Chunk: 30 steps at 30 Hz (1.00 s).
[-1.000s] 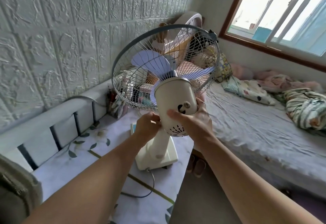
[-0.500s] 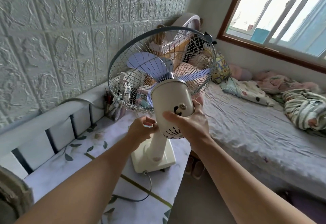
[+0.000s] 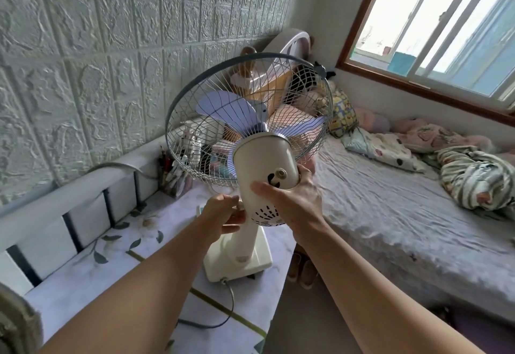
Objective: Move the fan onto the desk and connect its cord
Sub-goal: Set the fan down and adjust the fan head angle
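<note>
Head view: desk fan (image 3: 264, 164) standing on the table (image 3: 83, 278) by its right edge, base (image 3: 239, 259) near the drop. Left hand (image 3: 223, 214) wrapped round the neck, right hand (image 3: 295, 200) clasping the motor housing. Could tip bedward if nudged. Cord (image 3: 223, 314) trailing loose, easy to snag, plug out of sight.

Left arm: bare forearm extended forward from the lower left, angled up and to the right.
Left hand (image 3: 223, 215): fingers curled closed, thumb side turned up, gripped around the neck of the fan (image 3: 262, 164) just below the motor housing.
Right arm: bare forearm extended from the lower right, angled up and to the left.
Right hand (image 3: 295, 200): cupped against the rear of the housing, thumb laid across its back, fingers wrapped behind on the far side.
</note>
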{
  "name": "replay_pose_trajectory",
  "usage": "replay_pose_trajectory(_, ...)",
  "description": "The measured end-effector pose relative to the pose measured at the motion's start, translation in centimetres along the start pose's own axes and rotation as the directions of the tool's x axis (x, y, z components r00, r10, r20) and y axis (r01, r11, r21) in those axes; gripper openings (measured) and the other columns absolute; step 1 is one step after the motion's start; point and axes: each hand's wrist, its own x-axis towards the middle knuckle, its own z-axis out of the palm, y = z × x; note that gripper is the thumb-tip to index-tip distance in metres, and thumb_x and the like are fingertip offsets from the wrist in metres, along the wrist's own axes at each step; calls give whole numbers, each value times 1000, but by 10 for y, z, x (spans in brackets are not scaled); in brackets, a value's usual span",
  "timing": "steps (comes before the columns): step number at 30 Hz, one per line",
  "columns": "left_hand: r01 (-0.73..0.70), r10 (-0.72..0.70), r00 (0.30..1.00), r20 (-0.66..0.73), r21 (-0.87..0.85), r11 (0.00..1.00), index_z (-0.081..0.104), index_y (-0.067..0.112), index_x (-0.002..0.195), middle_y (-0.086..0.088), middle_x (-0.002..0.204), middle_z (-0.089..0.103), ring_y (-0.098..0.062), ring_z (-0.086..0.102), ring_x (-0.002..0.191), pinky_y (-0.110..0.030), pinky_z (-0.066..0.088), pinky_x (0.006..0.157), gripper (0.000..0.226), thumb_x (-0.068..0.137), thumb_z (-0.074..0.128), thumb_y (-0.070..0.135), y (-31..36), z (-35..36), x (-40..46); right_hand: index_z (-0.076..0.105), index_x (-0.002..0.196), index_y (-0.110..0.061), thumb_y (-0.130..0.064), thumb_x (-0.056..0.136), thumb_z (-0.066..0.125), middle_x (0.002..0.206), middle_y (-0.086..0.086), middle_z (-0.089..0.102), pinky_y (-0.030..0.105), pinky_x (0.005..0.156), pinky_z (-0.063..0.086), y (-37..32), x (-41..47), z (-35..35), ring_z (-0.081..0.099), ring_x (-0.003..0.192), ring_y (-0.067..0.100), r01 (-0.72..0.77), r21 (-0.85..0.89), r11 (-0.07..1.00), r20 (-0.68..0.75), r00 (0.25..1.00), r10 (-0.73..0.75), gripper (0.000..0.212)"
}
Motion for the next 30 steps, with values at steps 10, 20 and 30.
replay_pose_trajectory(10, -116, 78, 979, 187, 198, 973, 60, 28, 97, -10, 102, 69, -18, 66, 80, -33, 46, 81, 30, 87, 46, 3, -6, -1, -1, 50, 116, -25, -45, 54, 78, 97, 1, 65, 28, 65, 52, -11, 12, 6, 62, 84, 19, -47, -28, 998, -12, 999, 47, 71)
replay_pose_trajectory(20, -124, 96, 980, 173, 165, 978, 59, 20, 112, 0, 97, 70, -11, 67, 70, -23, 41, 67, 28, 88, 51, 7, -12, -1, 4, 50, 111, -19, -47, 53, 78, 93, 5, 62, 35, 70, 56, -24, 28, 9, 61, 84, 23, -150, -87, 985, 15, 988, 151, 70)
replay_pose_trajectory(30, -113, 88, 982, 164, 145, 983, 60, 23, 112, -1, 102, 72, -11, 66, 71, -23, 40, 67, 28, 87, 56, 12, -13, 1, 3, 50, 104, -16, -51, 43, 77, 96, 9, 64, 43, 75, 60, -31, 36, 11, 64, 87, 26, -176, -109, 978, 24, 983, 180, 75)
